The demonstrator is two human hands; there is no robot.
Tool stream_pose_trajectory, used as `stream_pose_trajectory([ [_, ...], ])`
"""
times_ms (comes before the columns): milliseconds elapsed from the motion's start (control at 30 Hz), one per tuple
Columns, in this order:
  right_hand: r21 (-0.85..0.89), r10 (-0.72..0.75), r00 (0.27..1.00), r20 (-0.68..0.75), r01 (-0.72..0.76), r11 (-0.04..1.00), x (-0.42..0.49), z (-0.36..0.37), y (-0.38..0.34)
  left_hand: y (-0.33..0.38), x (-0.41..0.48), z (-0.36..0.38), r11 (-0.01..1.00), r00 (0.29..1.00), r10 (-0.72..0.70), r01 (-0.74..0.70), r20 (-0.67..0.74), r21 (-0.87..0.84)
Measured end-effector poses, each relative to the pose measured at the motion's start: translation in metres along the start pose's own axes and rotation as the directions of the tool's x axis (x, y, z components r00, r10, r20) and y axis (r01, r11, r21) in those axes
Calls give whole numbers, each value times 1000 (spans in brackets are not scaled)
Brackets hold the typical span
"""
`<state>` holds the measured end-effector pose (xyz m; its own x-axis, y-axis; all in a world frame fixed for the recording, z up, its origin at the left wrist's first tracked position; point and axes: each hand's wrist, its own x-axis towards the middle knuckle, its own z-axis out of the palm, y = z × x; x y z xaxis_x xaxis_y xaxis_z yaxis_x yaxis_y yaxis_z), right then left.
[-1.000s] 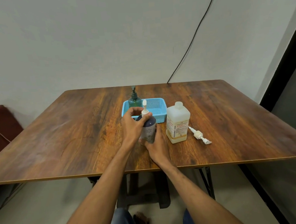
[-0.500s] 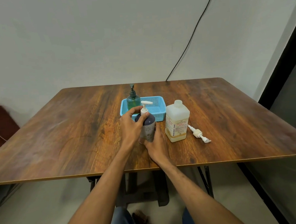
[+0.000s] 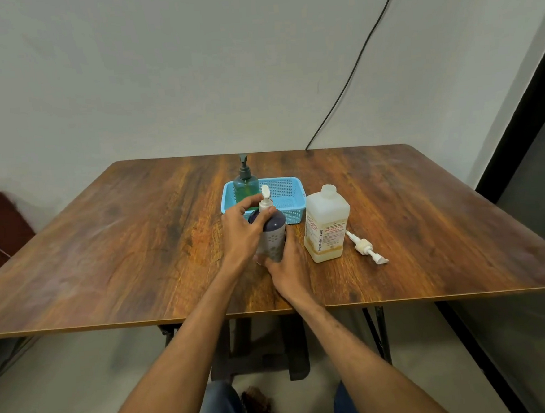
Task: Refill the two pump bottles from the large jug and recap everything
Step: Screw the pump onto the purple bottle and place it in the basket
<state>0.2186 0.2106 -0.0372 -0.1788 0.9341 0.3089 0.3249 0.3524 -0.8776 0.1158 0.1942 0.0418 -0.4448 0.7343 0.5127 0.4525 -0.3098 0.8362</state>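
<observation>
On table [image 3: 138, 248], purple bottle [image 3: 275, 235] stands just left of jug [image 3: 327, 225]. Grip of left hand [image 3: 242, 231] holds its top at white pump [image 3: 265, 196]. Grip of right hand [image 3: 288, 263] wraps its base. Behind: green bottle [image 3: 246, 184] in basket [image 3: 292, 205]. 1 loose pump [image 3: 366, 248] lies right of jug.

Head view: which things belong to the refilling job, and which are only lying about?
Job: purple pump bottle, gripped by left hand and right hand; green pump bottle; large jug; loose pump.
Lying about: blue basket; black cable.
</observation>
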Motion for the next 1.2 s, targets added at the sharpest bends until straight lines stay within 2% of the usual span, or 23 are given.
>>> stream_pose_trajectory([
  [100,34,2,1000,15,-2,999,0,0,1,-2,6,-8,1000,991,-13,16,137,-23],
  [167,35,8,1000,22,-9,999,-1,0,1,-2,8,-11,1000,984,1,0,181,-6],
  [267,15,25,999,19,-26,1000,0,0,-1,1,0,-7,996,996,26,-33,90,84],
  [367,-6,38,999,25,-38,999,0,1,0,1,-3,0,994,998,51,-49,-24,97],
  [667,-6,37,999,24,-37,999,-3,-2,-8,-3,2,-8,997,996,19,-26,85,78],
  [833,-2,74,997,39,-74,997,-7,-10,-15,-5,-17,-5,993,979,-119,120,164,6],
  [900,-5,85,995,58,-85,996,-9,-12,-16,-9,-18,-7,993,973,-112,103,201,55],
  [1033,19,113,990,81,-115,993,-11,-11,-14,-10,-8,-11,987,989,-45,21,144,160],
  [1200,16,150,982,116,-153,988,-10,-14,-13,13,28,-7,991,997,22,-32,75,129],
])
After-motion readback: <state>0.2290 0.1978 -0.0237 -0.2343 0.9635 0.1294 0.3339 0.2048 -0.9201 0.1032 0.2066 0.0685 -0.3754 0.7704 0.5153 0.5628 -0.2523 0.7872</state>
